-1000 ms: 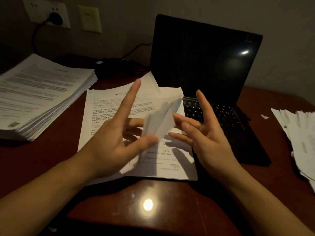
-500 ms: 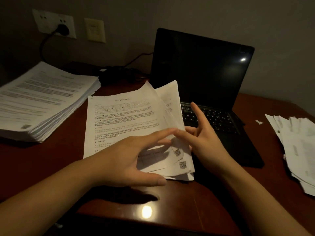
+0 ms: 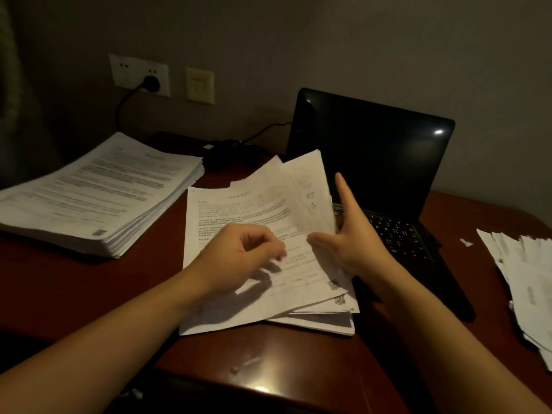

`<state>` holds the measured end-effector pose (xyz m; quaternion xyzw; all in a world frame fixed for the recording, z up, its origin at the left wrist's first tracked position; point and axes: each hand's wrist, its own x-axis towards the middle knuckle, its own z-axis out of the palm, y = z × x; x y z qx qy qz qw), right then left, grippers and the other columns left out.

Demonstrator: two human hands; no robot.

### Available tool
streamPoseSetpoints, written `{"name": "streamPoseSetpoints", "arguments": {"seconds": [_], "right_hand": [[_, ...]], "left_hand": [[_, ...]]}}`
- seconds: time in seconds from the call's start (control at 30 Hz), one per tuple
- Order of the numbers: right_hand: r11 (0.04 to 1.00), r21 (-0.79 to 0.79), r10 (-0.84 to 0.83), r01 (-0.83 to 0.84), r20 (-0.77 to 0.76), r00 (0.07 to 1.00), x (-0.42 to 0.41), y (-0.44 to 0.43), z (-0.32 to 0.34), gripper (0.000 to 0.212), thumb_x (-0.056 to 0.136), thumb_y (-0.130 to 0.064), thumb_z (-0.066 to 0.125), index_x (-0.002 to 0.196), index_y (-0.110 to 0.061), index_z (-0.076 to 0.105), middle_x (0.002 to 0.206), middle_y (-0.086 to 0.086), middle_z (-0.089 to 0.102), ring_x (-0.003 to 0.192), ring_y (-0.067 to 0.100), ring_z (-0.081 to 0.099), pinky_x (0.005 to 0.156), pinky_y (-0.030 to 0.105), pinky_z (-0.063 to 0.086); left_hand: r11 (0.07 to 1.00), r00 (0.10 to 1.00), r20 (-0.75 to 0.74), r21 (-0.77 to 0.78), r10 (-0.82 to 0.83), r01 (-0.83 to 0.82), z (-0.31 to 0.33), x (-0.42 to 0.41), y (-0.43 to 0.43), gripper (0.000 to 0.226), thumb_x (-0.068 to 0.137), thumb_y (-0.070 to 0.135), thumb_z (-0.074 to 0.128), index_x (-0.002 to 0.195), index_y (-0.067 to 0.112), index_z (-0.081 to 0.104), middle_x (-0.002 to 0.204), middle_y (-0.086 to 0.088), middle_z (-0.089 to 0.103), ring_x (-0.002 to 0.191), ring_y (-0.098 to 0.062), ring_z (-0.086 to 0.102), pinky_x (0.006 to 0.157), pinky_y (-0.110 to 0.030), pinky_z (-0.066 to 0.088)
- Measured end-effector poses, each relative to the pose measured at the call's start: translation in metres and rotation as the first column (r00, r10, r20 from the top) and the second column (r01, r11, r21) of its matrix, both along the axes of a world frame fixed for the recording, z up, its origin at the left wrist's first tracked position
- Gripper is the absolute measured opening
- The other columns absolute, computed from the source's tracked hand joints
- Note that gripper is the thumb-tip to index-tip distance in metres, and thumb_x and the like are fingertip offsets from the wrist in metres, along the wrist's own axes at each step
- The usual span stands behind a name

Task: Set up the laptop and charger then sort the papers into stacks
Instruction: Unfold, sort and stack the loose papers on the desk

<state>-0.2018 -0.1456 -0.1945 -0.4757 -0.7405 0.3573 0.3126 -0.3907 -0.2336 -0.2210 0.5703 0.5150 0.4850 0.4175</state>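
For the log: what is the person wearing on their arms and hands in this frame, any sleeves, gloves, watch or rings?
The left forearm and right forearm are bare to the frame edge, no sleeves. The left hand and right hand are ungloved; no watch, bracelet or ring shows, though the light is dim and the left hand slightly blurred.

The reddish-brown table [image 3: 89,294] bears a thick paper stack [image 3: 98,192] at left and fanned sheets [image 3: 239,210] mid-table. An open laptop [image 3: 373,162] and a loose pile [image 3: 531,282] lie right.
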Motion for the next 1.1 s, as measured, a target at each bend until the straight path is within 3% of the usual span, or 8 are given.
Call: {"name": "streamPoseSetpoints", "arguments": {"seconds": [0.13,0.23,0.3,0.43,0.5,0.63,0.83,1.1], "right_hand": [[0.996,-0.080,-0.067,0.047,-0.263,0.962,0.008,0.001,0.008,0.116,0.086,-0.001,0.073,0.154,-0.055,-0.004,0.114,0.002,0.069,0.087,0.017,0.076,0.065,0.043,0.064],[0.989,-0.129,-0.110,0.069,-0.352,0.929,0.016,0.001,0.017,0.113,0.086,-0.001,0.072,0.156,-0.050,-0.002,0.109,0.005,0.069,0.082,0.020,0.077,0.056,0.034,0.061],[0.988,-0.140,-0.109,0.061,-0.370,0.923,0.020,0.000,0.021,0.112,0.086,-0.001,0.072,0.156,-0.050,-0.001,0.113,0.009,0.069,0.083,0.023,0.077,0.057,0.036,0.061],[0.989,-0.145,-0.093,0.034,-0.428,0.899,0.028,-0.004,0.026,0.111,0.084,-0.002,0.072,0.156,-0.051,0.003,0.116,0.012,0.068,0.084,0.030,0.077,0.059,0.041,0.062],[0.989,-0.149,-0.089,0.022,-0.460,0.884,0.032,-0.004,0.027,0.112,0.082,-0.003,0.073,0.156,-0.051,0.004,0.118,0.011,0.068,0.086,0.031,0.076,0.059,0.041,0.062],[0.986,-0.165,-0.078,-0.002,-0.476,0.876,0.036,0.005,0.028,0.110,0.081,0.000,0.073,0.155,-0.052,0.010,0.116,0.008,0.073,0.093,0.033,0.075,0.073,0.056,0.061],[0.995,-0.087,-0.075,0.039,-0.464,0.882,0.032,0.025,0.043,0.070,0.084,0.007,0.070,0.138,-0.030,0.047,0.123,0.005,0.069,0.109,0.027,0.070,0.086,0.059,0.058],[0.990,0.053,-0.080,0.129,-0.540,0.838,0.022,0.028,0.056,0.046,0.087,-0.010,0.074,0.126,-0.023,0.055,0.118,-0.002,0.069,0.104,0.019,0.071,0.081,0.044,0.062]], "left_hand": [[0.927,0.925,0.101,0.042,0.366,-0.372,0.000,-0.017,0.013,0.021,0.100,0.026,0.057,0.085,0.019,0.071,0.105,0.009,0.072,0.096,-0.012,0.070,0.071,-0.030,0.060],[0.900,0.892,0.129,-0.008,0.434,-0.436,0.003,-0.028,0.020,0.020,0.100,0.024,0.059,0.118,0.033,0.061,0.121,0.012,0.060,0.093,-0.001,0.064,0.059,-0.013,0.052],[0.890,0.869,0.195,-0.057,0.455,-0.453,0.007,-0.033,0.026,0.045,0.097,0.020,0.064,0.135,0.035,0.046,0.127,0.014,0.052,0.104,0.002,0.057,0.063,-0.013,0.049],[0.860,0.813,0.282,-0.142,0.509,-0.490,0.021,-0.038,0.037,0.081,0.093,0.019,0.069,0.156,0.036,0.022,0.149,0.004,0.041,0.124,-0.018,0.050,0.067,-0.025,0.046],[0.869,0.807,0.321,-0.197,0.495,-0.454,0.026,-0.043,0.040,0.078,0.092,0.020,0.070,0.154,0.036,0.027,0.144,-0.001,0.052,0.114,-0.020,0.062,0.073,-0.037,0.056],[0.969,0.857,0.464,-0.196,0.226,-0.150,0.038,-0.043,0.044,0.036,0.094,0.005,0.062,0.125,0.021,0.063,0.114,-0.009,0.074,0.099,-0.029,0.073,0.088,-0.054,0.057],[0.980,0.942,0.284,0.028,0.179,-0.195,0.064,-0.039,0.053,0.034,0.093,-0.001,0.062,0.122,0.015,0.066,0.115,-0.005,0.074,0.105,-0.025,0.071,0.093,-0.049,0.055],[0.935,0.923,0.263,0.141,0.280,-0.324,0.084,-0.027,0.062,0.023,0.093,0.012,0.067,0.115,0.019,0.064,0.103,0.000,0.075,0.090,-0.018,0.074,0.071,-0.034,0.061]]}}
